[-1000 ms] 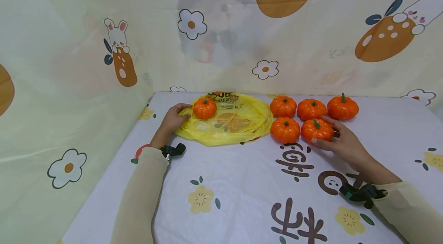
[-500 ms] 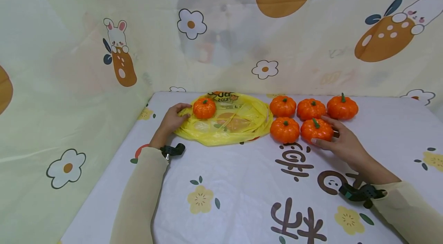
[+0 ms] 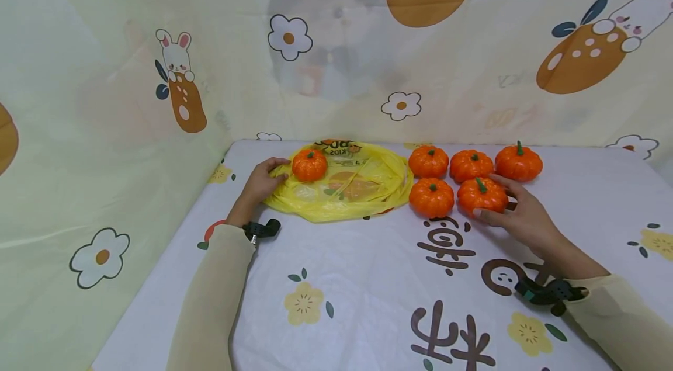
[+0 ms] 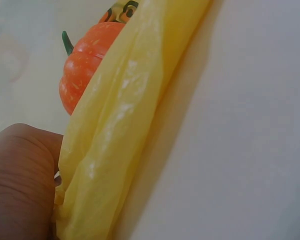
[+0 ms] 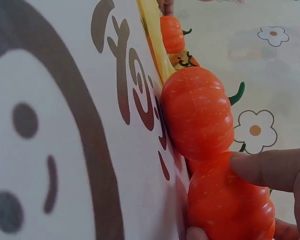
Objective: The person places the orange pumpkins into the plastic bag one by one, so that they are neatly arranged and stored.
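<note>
A yellow plastic bag (image 3: 326,207) lies flattened on the table with a small orange pumpkin (image 3: 309,165) at its left end. My left hand (image 3: 261,181) pinches the bag's left edge beside that pumpkin; in the left wrist view the bag's yellow film (image 4: 110,130) rises from the bent thumb (image 4: 22,185). My right hand (image 3: 526,219) grips the front right pumpkin (image 3: 481,196), thumb on the near side and fingers around the far side. In the right wrist view that pumpkin (image 5: 230,200) is right against its neighbour (image 5: 197,112).
Beside the gripped pumpkin sits another pumpkin (image 3: 431,198). Behind stand three more: a left one (image 3: 428,162), a middle one (image 3: 471,166) and a right one (image 3: 518,163). A patterned cloth covers the table (image 3: 363,277); a printed curtain (image 3: 336,85) hangs behind.
The pumpkin in my right hand has shifted very slightly up and right against its neighbours. My left hand and the bag keep their places.
</note>
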`<move>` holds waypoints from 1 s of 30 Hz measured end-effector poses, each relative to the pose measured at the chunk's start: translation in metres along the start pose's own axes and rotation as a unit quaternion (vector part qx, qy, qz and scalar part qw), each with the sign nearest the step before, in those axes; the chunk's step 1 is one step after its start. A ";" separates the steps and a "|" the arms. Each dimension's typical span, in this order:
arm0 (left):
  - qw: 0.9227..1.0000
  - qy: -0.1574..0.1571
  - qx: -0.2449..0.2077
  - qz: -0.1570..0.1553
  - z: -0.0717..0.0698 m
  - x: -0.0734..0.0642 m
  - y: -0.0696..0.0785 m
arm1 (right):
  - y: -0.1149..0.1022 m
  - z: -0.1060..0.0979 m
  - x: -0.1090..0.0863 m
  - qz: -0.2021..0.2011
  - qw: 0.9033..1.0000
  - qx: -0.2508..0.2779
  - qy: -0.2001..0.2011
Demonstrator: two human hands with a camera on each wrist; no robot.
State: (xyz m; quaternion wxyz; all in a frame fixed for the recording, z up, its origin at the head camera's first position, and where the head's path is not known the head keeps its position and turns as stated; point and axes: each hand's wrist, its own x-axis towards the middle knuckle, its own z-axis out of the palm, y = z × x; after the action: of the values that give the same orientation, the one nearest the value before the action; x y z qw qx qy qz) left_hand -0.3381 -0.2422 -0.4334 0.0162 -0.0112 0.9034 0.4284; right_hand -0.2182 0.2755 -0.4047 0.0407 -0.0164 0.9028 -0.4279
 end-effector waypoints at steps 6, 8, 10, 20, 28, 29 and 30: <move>1.000 0.002 0.005 0.005 0.000 0.000 0.001 | -0.003 -0.004 -0.002 0.002 1.000 0.002 0.006; 1.000 0.003 0.005 0.006 0.000 0.000 0.001 | -0.003 -0.004 -0.002 0.001 1.000 -0.001 0.009; 1.000 0.002 0.004 0.007 0.000 -0.001 0.001 | -0.004 -0.005 -0.002 0.002 1.000 -0.004 0.012; 1.000 -0.001 0.003 0.011 0.000 -0.002 0.000 | -0.006 -0.006 -0.003 0.008 1.000 -0.004 0.026; 1.000 0.001 0.001 0.007 0.001 0.000 -0.001 | -0.013 -0.007 -0.005 0.018 0.999 0.001 0.027; 1.000 0.002 0.001 0.009 0.001 0.000 -0.001 | -0.013 -0.007 -0.005 0.018 1.000 0.002 0.025; 1.000 0.002 0.002 0.010 0.001 0.000 -0.001 | -0.014 -0.007 -0.006 0.017 1.000 0.002 0.025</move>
State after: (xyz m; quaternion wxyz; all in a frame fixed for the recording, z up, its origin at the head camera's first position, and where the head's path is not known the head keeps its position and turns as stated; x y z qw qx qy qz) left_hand -0.3381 -0.2425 -0.4350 0.0098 -0.0036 0.9043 0.4267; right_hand -0.2134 0.2725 -0.3890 0.0254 0.0092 0.9030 -0.4288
